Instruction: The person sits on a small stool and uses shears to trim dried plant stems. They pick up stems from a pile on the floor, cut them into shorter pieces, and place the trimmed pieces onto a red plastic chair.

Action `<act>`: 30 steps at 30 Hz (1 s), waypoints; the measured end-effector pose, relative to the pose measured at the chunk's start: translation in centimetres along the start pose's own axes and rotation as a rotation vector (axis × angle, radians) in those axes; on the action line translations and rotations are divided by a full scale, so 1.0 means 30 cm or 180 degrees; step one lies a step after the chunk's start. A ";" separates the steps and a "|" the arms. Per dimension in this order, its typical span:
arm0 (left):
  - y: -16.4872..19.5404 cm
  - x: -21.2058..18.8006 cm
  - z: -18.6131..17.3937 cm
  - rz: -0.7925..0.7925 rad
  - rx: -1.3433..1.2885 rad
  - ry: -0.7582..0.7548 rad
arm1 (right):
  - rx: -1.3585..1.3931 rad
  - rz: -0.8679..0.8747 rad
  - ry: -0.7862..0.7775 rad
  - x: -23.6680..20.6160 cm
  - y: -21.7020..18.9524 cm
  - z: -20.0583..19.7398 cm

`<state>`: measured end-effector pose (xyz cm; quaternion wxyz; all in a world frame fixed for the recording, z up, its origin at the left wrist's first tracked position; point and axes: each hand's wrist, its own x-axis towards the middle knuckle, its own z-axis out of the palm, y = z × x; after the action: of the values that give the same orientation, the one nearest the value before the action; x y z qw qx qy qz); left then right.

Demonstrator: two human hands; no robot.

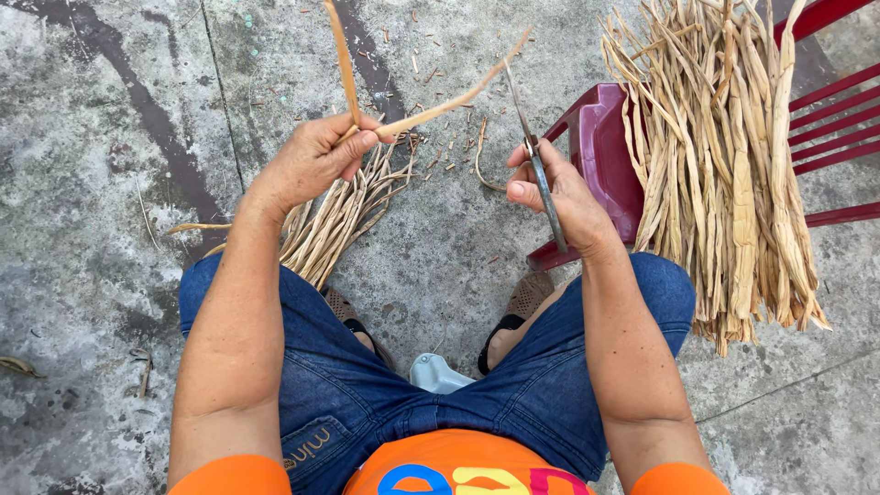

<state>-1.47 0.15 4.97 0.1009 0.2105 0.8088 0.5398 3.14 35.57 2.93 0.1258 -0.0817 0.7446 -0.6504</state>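
Observation:
My left hand [312, 160] pinches a folded dried plant stalk [431, 105], its two ends sticking up and to the right. My right hand [559, 197] grips a pair of metal scissors [536, 156], blades pointing up toward the stalk's right end. A pile of trimmed stalks [335, 220] lies on the concrete floor [110, 183] below my left hand, next to my left knee. Between the two hands there is a gap of bare floor with small cut bits.
A dark red plastic chair [600, 137] stands at right, draped with a thick bundle of long dried stalks [724, 156]. My legs in blue jean shorts and sandalled feet [522, 302] fill the lower middle. Small cut scraps [440, 147] litter the floor ahead.

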 end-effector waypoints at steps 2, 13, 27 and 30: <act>-0.006 0.001 0.016 -0.0087 -0.0059 -0.0086 | 0.0022 0.0037 -0.0036 -0.001 -0.011 0.008; -0.034 0.012 0.043 -0.0277 0.0018 -0.0211 | -0.0217 0.0531 0.0339 0.001 -0.030 0.046; -0.036 -0.010 0.108 -0.0542 0.1609 -0.0481 | -0.0727 -0.0147 0.0643 -0.003 0.010 -0.029; -0.061 -0.016 0.157 -0.0457 0.2092 -0.0570 | -0.0791 -0.0184 0.0621 -0.003 0.009 -0.029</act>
<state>0.36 3.23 1.39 0.1360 0.2208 0.9401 0.2214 2.98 36.46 2.78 0.0229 -0.0545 0.8254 -0.5615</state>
